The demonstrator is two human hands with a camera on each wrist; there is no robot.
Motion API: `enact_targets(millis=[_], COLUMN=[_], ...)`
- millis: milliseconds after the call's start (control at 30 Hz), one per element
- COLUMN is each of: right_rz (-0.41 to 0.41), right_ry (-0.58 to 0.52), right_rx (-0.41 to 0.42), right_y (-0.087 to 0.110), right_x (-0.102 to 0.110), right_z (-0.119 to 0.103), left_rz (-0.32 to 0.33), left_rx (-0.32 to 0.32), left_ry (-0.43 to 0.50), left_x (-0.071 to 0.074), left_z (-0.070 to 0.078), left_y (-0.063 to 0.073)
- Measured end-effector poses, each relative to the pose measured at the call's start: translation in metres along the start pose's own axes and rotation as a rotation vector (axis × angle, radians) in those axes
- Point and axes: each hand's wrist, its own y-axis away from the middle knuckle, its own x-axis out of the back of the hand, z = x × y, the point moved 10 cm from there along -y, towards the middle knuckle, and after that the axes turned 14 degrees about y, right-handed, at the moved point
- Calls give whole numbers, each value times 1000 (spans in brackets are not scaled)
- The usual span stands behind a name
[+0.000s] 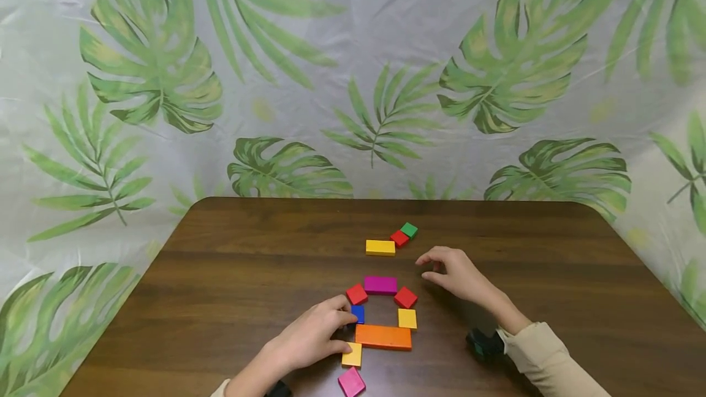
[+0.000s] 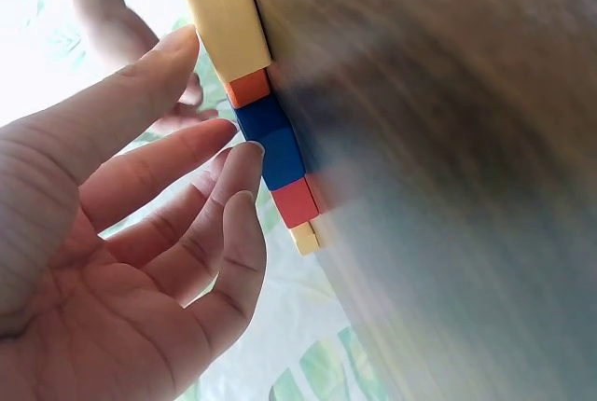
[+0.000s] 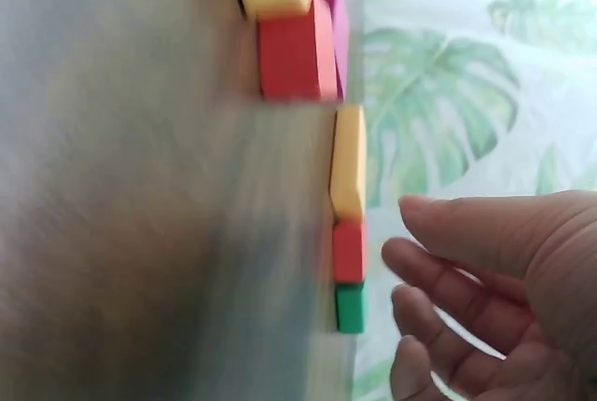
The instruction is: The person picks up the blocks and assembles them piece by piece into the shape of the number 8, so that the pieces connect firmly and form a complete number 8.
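On the left of a ring of wooden blocks is my left hand [image 1: 314,332]. Its thumb is at the yellow square block [image 1: 352,355], and its fingertips are at the blue block [image 1: 358,313], partly covering it. The left wrist view shows the fingers [image 2: 210,233] spread and slightly bent, gripping nothing. An orange long block [image 1: 383,337] lies between, with a pink block [image 1: 352,381] below the yellow one. My right hand [image 1: 455,271] hovers right of the blocks, fingers loosely bent, holding nothing. Nearest it are a red block [image 1: 406,297] and a far yellow rectangular block [image 1: 380,248].
A purple block [image 1: 380,285] tops the ring, beside another red block [image 1: 356,294]; a second yellow square [image 1: 407,318] sits at its right. Farther back, a small red block [image 1: 399,238] and a green block [image 1: 409,230] touch. Leaf-patterned cloth [image 1: 386,48] hangs behind the wooden table [image 1: 220,274].
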Motion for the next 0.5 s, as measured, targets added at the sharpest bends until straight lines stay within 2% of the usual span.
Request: enact_targets(millis=[300,500], right_rz=[-60,-75], right_ry=[16,62], right_rx=[-5,50], right_y=[-42,-60], right_x=[-18,-27], right_z=[17,17], left_rz=[-13,-20], left_rx=[15,22], left_ry=[6,-9], left_x=[-4,-5], left_z=[-3,-3], left_y=[1,-1])
